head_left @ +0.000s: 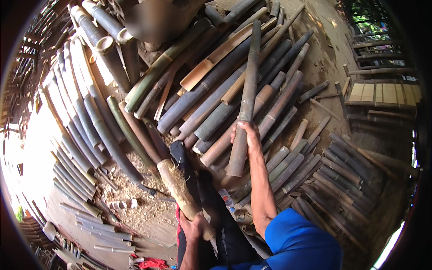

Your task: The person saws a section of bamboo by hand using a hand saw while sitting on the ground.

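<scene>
My right hand [247,135], arm stretched forward, is wrapped round a long dark bamboo pole [249,87] near its near end. The pole lies across a heap of other bamboo, its far end pointing away from me. Closer to my body, my left hand [192,226] grips the lower part of a shorter, pale brown bamboo length [188,204]. Stringy fibres [181,181] stick up from that piece's surface. It rests at a slant by my dark-trousered legs [209,193], its upper end beside my left knee or foot; which one I cannot tell.
A big heap of bamboo poles [198,105] lies ahead, including a split half [211,60]. More poles [72,121] line the left, and shorter cut lengths [337,171] are stacked at right. Shavings [130,180] cover the ground at left. A plastic bottle [227,198] lies by my legs.
</scene>
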Demonstrator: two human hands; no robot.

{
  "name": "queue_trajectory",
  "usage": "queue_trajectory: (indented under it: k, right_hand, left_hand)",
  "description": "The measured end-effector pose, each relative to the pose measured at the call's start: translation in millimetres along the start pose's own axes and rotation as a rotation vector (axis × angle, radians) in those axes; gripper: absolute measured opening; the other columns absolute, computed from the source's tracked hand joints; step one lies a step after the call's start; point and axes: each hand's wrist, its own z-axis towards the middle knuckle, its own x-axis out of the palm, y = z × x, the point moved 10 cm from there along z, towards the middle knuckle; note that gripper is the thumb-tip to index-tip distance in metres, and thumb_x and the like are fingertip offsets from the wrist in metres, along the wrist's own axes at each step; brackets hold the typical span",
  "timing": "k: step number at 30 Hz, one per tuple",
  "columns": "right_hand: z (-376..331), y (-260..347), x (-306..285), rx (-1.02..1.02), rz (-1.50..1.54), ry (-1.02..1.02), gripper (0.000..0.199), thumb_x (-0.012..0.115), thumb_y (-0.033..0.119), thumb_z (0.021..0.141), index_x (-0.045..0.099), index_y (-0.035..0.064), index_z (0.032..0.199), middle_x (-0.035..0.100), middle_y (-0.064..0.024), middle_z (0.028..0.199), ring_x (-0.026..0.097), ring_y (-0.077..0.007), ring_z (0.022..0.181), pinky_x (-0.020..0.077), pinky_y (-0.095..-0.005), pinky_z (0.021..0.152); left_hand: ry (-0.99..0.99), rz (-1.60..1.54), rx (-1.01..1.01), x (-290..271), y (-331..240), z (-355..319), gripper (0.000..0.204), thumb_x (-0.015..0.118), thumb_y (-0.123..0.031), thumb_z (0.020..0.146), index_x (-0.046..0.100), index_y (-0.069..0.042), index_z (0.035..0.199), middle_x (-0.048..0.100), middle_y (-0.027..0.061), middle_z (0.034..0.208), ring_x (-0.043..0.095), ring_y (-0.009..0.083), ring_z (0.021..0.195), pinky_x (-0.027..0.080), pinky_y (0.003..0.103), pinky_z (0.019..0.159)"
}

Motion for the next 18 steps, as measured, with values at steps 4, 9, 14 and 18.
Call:
queue_trajectory:
  k: [4, 9, 14, 18]
  right_hand:
    - [-47.5, -18.0, -32.5, -0.003, 0.038, -0.047, 0.045, 0.072, 0.022, 0.087, 0.052, 0.0026, 0.123, 0.063, -0.0112, 0.082, 0.064, -0.0220, 0.060, 0.0577, -0.0378, 0.052]
    - [-102.7, -29.7, -80.1, -0.012, -0.019, -0.162, 0.041, 0.070, 0.024, 0.088, 0.053, 0.0045, 0.121, 0.061, -0.0110, 0.080, 0.062, -0.0228, 0.058, 0.0563, -0.0373, 0.050]
    - [-125.7, -32.1, -103.8, 0.021, -0.073, -0.252, 0.033, 0.071, 0.024, 0.087, 0.055, 0.0053, 0.109, 0.061, -0.0098, 0.080, 0.062, -0.0232, 0.058, 0.0558, -0.0384, 0.051]
    - [-109.7, -51.0, -123.9, 0.052, -0.071, -0.350, 0.034, 0.074, 0.026, 0.086, 0.056, 0.0076, 0.109, 0.062, -0.0079, 0.082, 0.064, -0.0228, 0.062, 0.0559, -0.0407, 0.054]
  left_hand:
    - [-0.026, -0.034, -0.052, 0.3, -14.2, -8.7, 0.054, 0.079, -0.023, 0.076, 0.059, 0.004, 0.119, 0.068, 0.0140, 0.096, 0.067, 0.0234, 0.081, 0.056, 0.037, 0.073]
    - [-0.074, -0.087, -0.014, -2.0, -15.9, -15.1, 0.050, 0.078, -0.021, 0.079, 0.060, 0.003, 0.119, 0.068, 0.0115, 0.095, 0.067, 0.0209, 0.080, 0.056, 0.035, 0.073]
    - [-0.058, -0.339, -0.170, 0.1, 23.7, -27.1, 0.048, 0.076, -0.019, 0.080, 0.057, 0.001, 0.119, 0.067, 0.0104, 0.094, 0.067, 0.0203, 0.078, 0.057, 0.036, 0.072]
    - [-0.045, -0.435, -0.252, 0.0, 70.1, -28.8, 0.047, 0.076, -0.020, 0.083, 0.056, 0.000, 0.120, 0.066, 0.0092, 0.095, 0.066, 0.0197, 0.078, 0.056, 0.035, 0.071]
